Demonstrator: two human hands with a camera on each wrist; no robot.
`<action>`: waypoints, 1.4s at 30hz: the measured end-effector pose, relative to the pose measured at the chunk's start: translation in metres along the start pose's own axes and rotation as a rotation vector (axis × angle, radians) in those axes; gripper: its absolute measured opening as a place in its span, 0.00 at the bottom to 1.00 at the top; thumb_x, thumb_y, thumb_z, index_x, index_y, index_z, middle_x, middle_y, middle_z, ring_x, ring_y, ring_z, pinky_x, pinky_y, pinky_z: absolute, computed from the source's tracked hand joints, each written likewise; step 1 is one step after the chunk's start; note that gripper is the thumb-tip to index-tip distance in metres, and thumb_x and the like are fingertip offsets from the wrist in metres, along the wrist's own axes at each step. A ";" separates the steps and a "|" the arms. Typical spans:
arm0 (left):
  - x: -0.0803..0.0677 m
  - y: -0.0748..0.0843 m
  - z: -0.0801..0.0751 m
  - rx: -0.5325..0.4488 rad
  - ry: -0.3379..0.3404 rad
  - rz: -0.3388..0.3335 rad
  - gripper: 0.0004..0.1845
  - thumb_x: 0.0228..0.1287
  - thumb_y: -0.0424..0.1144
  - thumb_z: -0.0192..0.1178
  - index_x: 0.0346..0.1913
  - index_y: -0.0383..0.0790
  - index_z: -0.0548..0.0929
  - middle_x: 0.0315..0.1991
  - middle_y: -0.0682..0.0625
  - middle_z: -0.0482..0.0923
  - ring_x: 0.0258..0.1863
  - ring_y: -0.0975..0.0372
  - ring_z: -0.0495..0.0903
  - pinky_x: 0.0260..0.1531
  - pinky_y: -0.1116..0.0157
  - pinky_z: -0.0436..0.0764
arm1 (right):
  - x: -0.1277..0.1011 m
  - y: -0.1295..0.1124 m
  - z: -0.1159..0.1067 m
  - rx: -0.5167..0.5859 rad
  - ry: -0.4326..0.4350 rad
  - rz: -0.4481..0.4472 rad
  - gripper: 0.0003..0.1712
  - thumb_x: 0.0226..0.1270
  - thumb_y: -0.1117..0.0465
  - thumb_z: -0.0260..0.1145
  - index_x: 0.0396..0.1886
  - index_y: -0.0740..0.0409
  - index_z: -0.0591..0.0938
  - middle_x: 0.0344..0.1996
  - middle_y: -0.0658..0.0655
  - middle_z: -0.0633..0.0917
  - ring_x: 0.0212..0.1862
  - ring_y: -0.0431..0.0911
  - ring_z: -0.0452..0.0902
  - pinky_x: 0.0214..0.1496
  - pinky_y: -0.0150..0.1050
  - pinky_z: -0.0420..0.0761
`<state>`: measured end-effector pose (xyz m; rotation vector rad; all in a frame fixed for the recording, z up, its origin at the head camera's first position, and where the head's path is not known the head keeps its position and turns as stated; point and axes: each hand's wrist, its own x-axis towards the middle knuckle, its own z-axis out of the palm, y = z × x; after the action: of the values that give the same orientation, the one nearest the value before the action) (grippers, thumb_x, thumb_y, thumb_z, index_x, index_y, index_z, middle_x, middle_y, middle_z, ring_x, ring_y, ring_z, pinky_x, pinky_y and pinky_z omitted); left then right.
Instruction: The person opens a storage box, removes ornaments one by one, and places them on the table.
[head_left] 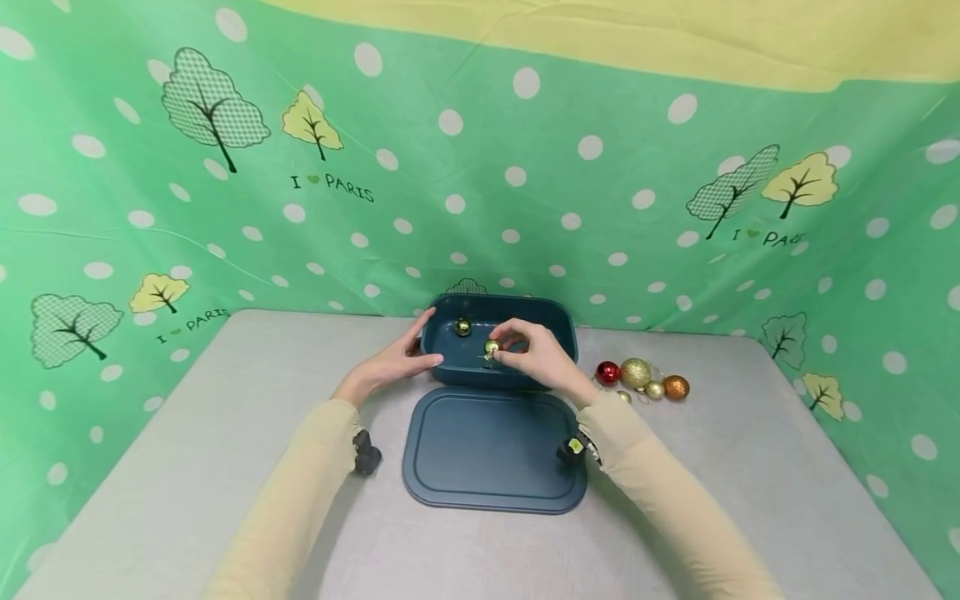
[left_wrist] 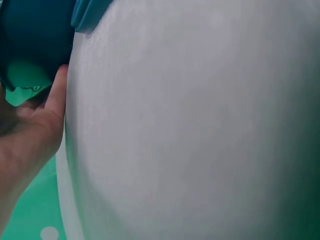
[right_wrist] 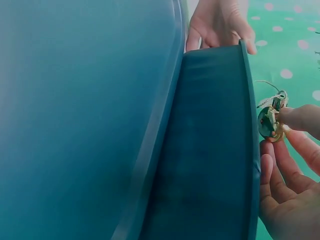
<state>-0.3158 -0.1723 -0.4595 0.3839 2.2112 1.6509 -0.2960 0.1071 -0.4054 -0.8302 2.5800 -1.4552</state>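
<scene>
A small shiny gold Christmas ball with a thin wire loop is pinched between the thumb and fingers of my right hand, above the dark blue box. In the right wrist view the ball's metal cap and wire face upward beside the box's rim. Another gold ball lies inside the box, toward its left. My left hand rests against the box's left end, thumb by the front rim and fingers extended along the side. In the left wrist view that hand touches the box wall.
A flat dark blue lid lies on the grey table just in front of the box. To the right sit several balls, including a red one, a glittery gold one and an orange one. A green patterned cloth hangs behind.
</scene>
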 end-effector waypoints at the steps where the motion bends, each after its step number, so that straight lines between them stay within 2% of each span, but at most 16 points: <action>1: 0.000 0.000 0.000 0.001 0.001 0.002 0.49 0.67 0.40 0.62 0.77 0.66 0.38 0.77 0.43 0.30 0.72 0.46 0.49 0.60 0.51 0.65 | -0.002 0.000 -0.002 -0.002 0.000 -0.002 0.13 0.64 0.67 0.68 0.48 0.61 0.82 0.44 0.56 0.82 0.43 0.48 0.78 0.47 0.47 0.78; 9: 0.000 0.000 0.000 0.005 -0.006 0.012 0.48 0.68 0.40 0.61 0.77 0.64 0.38 0.77 0.45 0.27 0.73 0.45 0.44 0.63 0.50 0.61 | -0.015 0.000 -0.015 -0.013 0.000 -0.013 0.13 0.64 0.67 0.67 0.49 0.62 0.81 0.44 0.56 0.82 0.43 0.48 0.77 0.45 0.46 0.79; 17: 0.000 0.000 0.000 0.010 -0.015 0.001 0.48 0.68 0.42 0.61 0.77 0.66 0.37 0.77 0.44 0.27 0.73 0.46 0.44 0.60 0.53 0.63 | -0.029 0.001 -0.028 -0.019 -0.060 -0.008 0.13 0.64 0.67 0.67 0.49 0.60 0.81 0.44 0.56 0.82 0.43 0.49 0.76 0.44 0.48 0.78; 24: 0.001 0.000 0.000 0.021 -0.008 0.001 0.48 0.69 0.41 0.60 0.77 0.65 0.38 0.77 0.44 0.28 0.67 0.47 0.55 0.47 0.58 0.69 | -0.038 -0.004 -0.040 -0.036 -0.105 -0.033 0.14 0.64 0.70 0.67 0.49 0.66 0.81 0.43 0.60 0.82 0.44 0.52 0.77 0.43 0.48 0.78; 29: 0.001 0.001 -0.001 0.031 -0.008 -0.002 0.48 0.68 0.41 0.61 0.77 0.65 0.38 0.77 0.44 0.30 0.64 0.47 0.57 0.45 0.59 0.69 | -0.047 0.004 -0.050 -0.097 -0.084 -0.063 0.14 0.62 0.70 0.68 0.47 0.64 0.82 0.41 0.57 0.83 0.42 0.49 0.78 0.40 0.44 0.79; 32: 0.001 0.000 -0.001 0.038 -0.011 0.010 0.48 0.68 0.43 0.61 0.77 0.64 0.37 0.77 0.45 0.29 0.67 0.47 0.54 0.48 0.57 0.68 | -0.055 0.008 -0.056 -0.109 -0.067 -0.054 0.14 0.61 0.71 0.68 0.47 0.65 0.82 0.40 0.57 0.83 0.41 0.50 0.78 0.39 0.44 0.80; 37: 0.002 0.000 -0.002 0.061 -0.020 0.051 0.48 0.69 0.43 0.60 0.78 0.60 0.36 0.77 0.46 0.26 0.72 0.46 0.44 0.55 0.53 0.63 | -0.068 0.015 -0.067 -0.088 -0.064 -0.033 0.14 0.62 0.71 0.67 0.48 0.66 0.81 0.40 0.58 0.83 0.41 0.52 0.78 0.37 0.42 0.80; 40: 0.002 -0.001 -0.002 0.066 -0.021 0.053 0.48 0.69 0.42 0.59 0.77 0.61 0.35 0.77 0.45 0.26 0.71 0.44 0.47 0.51 0.52 0.66 | -0.074 0.020 -0.072 -0.080 -0.062 -0.014 0.14 0.62 0.72 0.66 0.48 0.67 0.81 0.39 0.58 0.83 0.41 0.53 0.79 0.36 0.39 0.79; 42: 0.001 0.000 -0.002 0.066 -0.018 0.047 0.48 0.69 0.42 0.59 0.77 0.63 0.36 0.77 0.45 0.27 0.69 0.44 0.50 0.48 0.55 0.67 | -0.078 0.023 -0.076 -0.086 -0.058 -0.002 0.14 0.62 0.72 0.66 0.48 0.67 0.81 0.38 0.59 0.83 0.40 0.53 0.79 0.35 0.39 0.79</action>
<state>-0.3178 -0.1737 -0.4592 0.4699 2.2643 1.5945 -0.2630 0.2126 -0.3980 -0.8708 2.6155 -1.3092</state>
